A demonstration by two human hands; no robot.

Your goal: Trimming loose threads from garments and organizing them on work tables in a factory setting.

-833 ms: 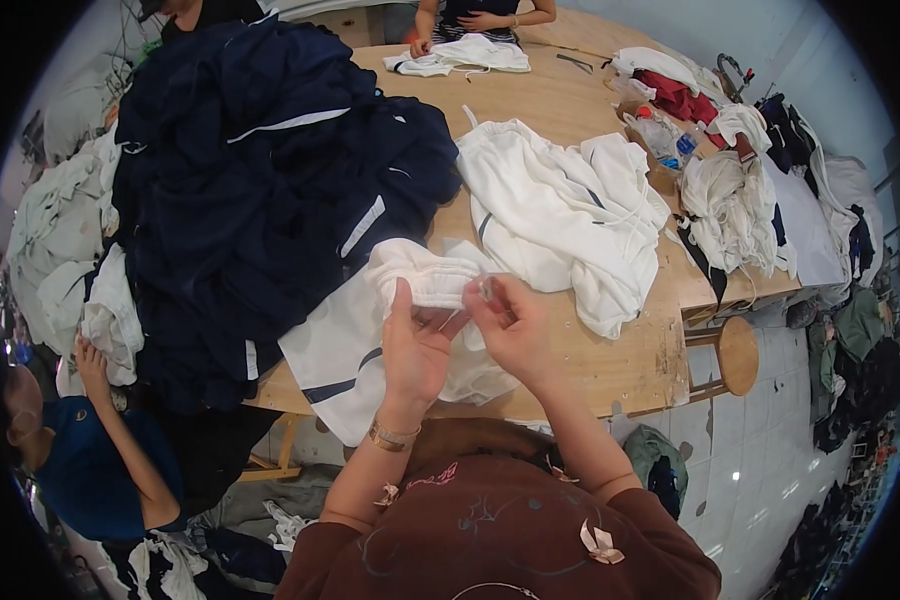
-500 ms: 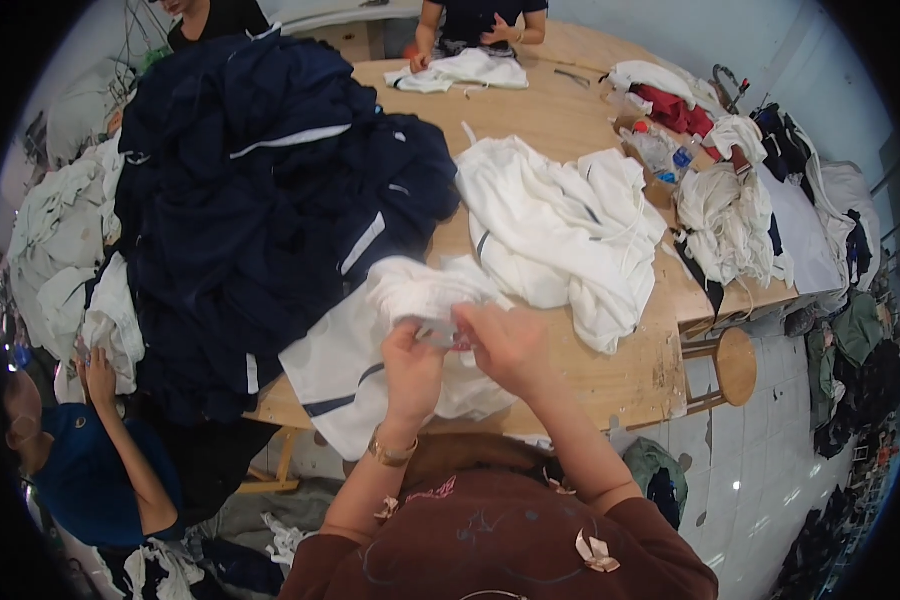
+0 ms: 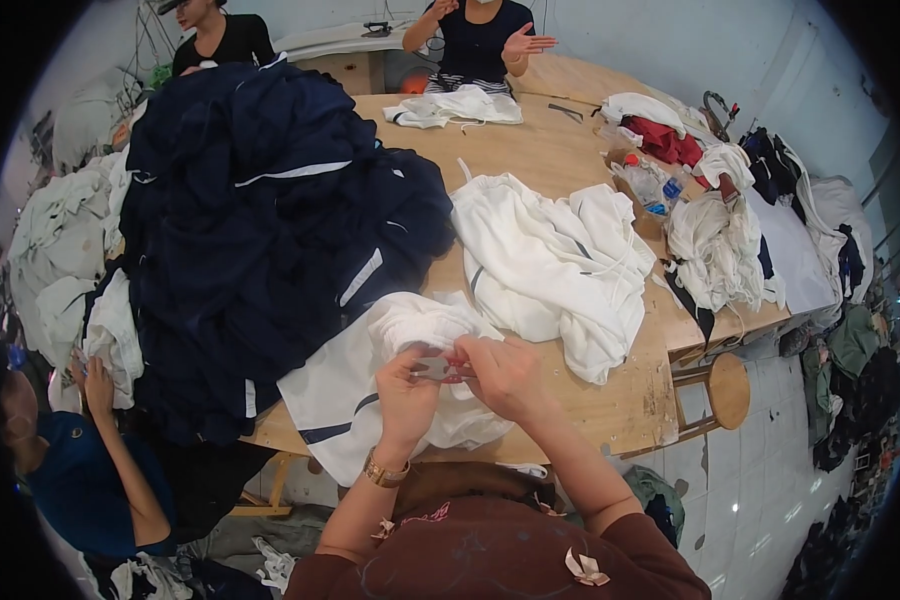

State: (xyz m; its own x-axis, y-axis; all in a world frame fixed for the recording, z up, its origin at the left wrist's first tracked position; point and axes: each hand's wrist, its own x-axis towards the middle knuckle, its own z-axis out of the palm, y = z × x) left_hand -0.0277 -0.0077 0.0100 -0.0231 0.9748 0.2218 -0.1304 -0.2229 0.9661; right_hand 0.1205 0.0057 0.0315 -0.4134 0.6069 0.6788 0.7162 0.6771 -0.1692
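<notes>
My left hand (image 3: pixel 407 398) and my right hand (image 3: pixel 505 375) meet above a white garment (image 3: pixel 425 325) at the table's near edge. Between their fingertips is a small grey metal tool with a reddish part, which looks like thread snips (image 3: pixel 431 369). Both hands are closed on it, the left at one end, the right at the reddish end. Gathered white fabric bulges just beyond my fingers. Below and to the left, the garment spreads out flat with a dark stripe. Part of it is hidden under my hands.
A big heap of navy garments (image 3: pixel 280 230) fills the table's left. Another white garment (image 3: pixel 550 260) lies right of centre. White bundles (image 3: pixel 715 245) and a box of bottles (image 3: pixel 650 185) line the right side. A wooden stool (image 3: pixel 728 390) stands at right. Co-workers are left and across.
The view has tilted up slightly, so the table sits lower in it. More of the grey tool shows between my fingers. The person across has raised both hands off the white cloth.
</notes>
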